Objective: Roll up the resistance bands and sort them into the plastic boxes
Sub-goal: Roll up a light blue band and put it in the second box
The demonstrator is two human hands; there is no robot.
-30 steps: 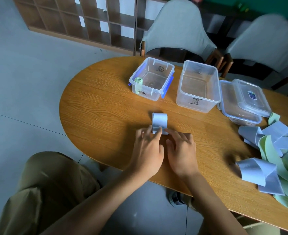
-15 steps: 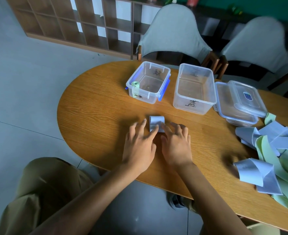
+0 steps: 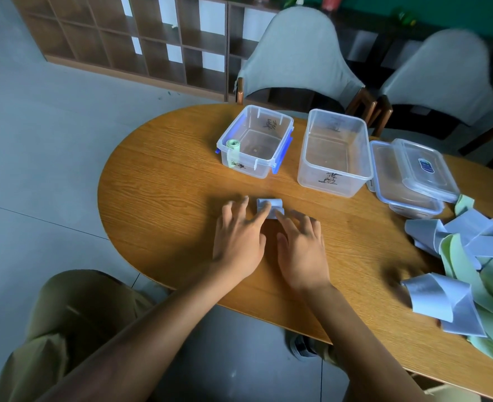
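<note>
A pale blue resistance band [image 3: 270,206] lies almost fully rolled on the wooden table [image 3: 158,192]. My left hand [image 3: 239,236] and my right hand [image 3: 301,249] press flat on it, fingertips on the roll, palms down. Beyond it stand two clear plastic boxes. The smaller box with blue clips [image 3: 255,140] holds one rolled green band [image 3: 233,146] in its near left corner. The larger box [image 3: 336,152] shows nothing inside. A loose heap of blue and green bands [image 3: 471,256] lies at the right.
Two stacked clear lids [image 3: 413,172] sit right of the larger box. Two grey-covered chairs [image 3: 297,53] stand behind the table, a wooden shelf unit [image 3: 140,39] further back. The table's rounded left end is near my knee [image 3: 74,320].
Both hands have pushed the roll away from me toward the boxes. The flat tail of the blue band ahead of the roll has shortened to almost nothing.
</note>
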